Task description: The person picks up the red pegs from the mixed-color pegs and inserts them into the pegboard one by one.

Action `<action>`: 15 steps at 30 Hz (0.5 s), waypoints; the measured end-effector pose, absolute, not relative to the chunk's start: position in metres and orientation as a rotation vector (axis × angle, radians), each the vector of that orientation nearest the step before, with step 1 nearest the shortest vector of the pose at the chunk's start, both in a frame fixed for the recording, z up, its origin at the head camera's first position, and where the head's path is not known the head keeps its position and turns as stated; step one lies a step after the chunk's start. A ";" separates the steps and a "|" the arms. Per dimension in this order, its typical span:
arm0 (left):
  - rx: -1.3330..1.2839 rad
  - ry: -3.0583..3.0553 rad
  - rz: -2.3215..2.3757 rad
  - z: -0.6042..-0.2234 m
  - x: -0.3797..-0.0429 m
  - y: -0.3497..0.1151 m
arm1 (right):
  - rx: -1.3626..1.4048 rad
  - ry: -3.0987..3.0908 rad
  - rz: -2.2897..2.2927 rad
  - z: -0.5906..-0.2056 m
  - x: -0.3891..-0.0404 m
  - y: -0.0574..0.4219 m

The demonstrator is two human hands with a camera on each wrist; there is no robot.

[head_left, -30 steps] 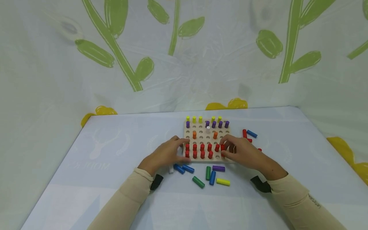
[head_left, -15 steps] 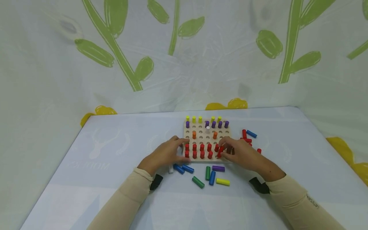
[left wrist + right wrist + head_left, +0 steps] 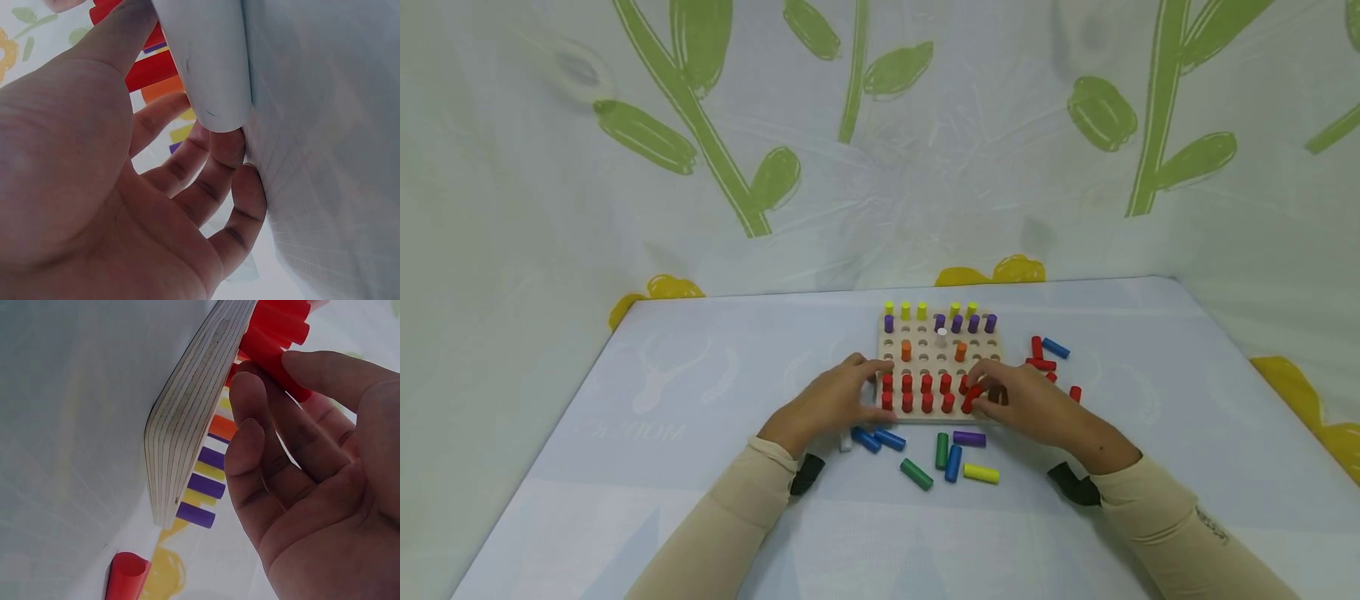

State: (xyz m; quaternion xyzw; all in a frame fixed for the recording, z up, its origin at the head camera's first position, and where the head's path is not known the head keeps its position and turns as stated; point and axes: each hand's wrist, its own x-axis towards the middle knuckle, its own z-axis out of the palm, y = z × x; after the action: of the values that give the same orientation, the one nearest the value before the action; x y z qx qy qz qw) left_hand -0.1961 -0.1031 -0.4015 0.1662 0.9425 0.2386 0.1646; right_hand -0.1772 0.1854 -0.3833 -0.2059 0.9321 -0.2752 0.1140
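Observation:
A wooden pegboard [image 3: 925, 419] lies on the table with two rows of red pegs near its front. My left hand [image 3: 831, 396] holds the board's left side, thumb at the front corner and fingers farther back. In the left wrist view a white peg [image 3: 209, 69] lies close to the camera and hides part of that grip. My right hand [image 3: 1033, 402] pinches a red peg [image 3: 272, 362] between thumb and fingers. That peg leans to the right, its lower end at a front-row hole beside the other red pegs. Yellow, purple, orange and white pegs stand farther back.
Loose green [image 3: 917, 474], blue [image 3: 953, 463], purple [image 3: 969, 438] and yellow [image 3: 981, 473] pegs lie in front of the board. More red pegs [image 3: 1040, 364] and a blue peg [image 3: 1056, 347] lie to its right. A printed cloth wall [image 3: 880, 208] rises behind the table.
My right hand has moved slightly left with the red peg, which has gone from about upright to leaning, its lower end at the front row. The left hand stays put.

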 end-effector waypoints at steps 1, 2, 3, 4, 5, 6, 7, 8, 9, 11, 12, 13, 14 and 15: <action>0.476 2.686 0.680 -0.401 -0.196 -0.103 | -0.602 2.733 -0.803 -0.383 -0.177 0.185; 0.476 2.686 0.680 -0.401 -0.196 -0.104 | -0.598 2.732 -0.800 -0.383 -0.177 0.184; 0.477 2.686 0.682 -0.401 -0.196 -0.104 | -0.594 2.732 -0.800 -0.382 -0.176 0.184; 0.480 2.686 0.683 -0.401 -0.196 -0.104 | -0.588 2.730 -0.800 -0.382 -0.176 0.183; 0.480 2.686 0.682 -0.401 -0.196 -0.104 | -0.584 2.729 -0.799 -0.382 -0.176 0.183; 0.481 2.686 0.682 -0.401 -0.196 -0.104 | -0.582 2.728 -0.797 -0.382 -0.176 0.183; 0.481 2.684 0.684 -0.401 -0.196 -0.104 | -0.580 2.727 -0.795 -0.382 -0.176 0.182; 0.479 2.683 0.686 -0.401 -0.196 -0.104 | -0.578 2.726 -0.795 -0.382 -0.176 0.182; 0.480 2.683 0.686 -0.401 -0.196 -0.104 | -0.576 2.725 -0.794 -0.382 -0.175 0.182; 0.478 2.682 0.685 -0.401 -0.196 -0.104 | -0.579 2.726 -0.790 -0.382 -0.175 0.182; 0.477 2.681 0.686 -0.401 -0.196 -0.104 | -0.582 2.726 -0.790 -0.383 -0.175 0.182; 0.474 2.680 0.687 -0.401 -0.196 -0.104 | -0.585 2.725 -0.792 -0.383 -0.175 0.182; 0.469 2.680 0.686 -0.401 -0.196 -0.104 | -0.589 2.724 -0.796 -0.383 -0.175 0.182; 0.467 2.679 0.685 -0.400 -0.196 -0.104 | -0.593 2.723 -0.799 -0.384 -0.175 0.182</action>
State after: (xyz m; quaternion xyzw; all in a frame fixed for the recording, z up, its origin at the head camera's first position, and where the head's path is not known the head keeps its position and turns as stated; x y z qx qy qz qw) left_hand -0.1956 -0.1036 -0.4005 0.1642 0.9418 0.2406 0.1676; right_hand -0.1753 0.1822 -0.3836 -0.2032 0.9323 -0.2736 0.1209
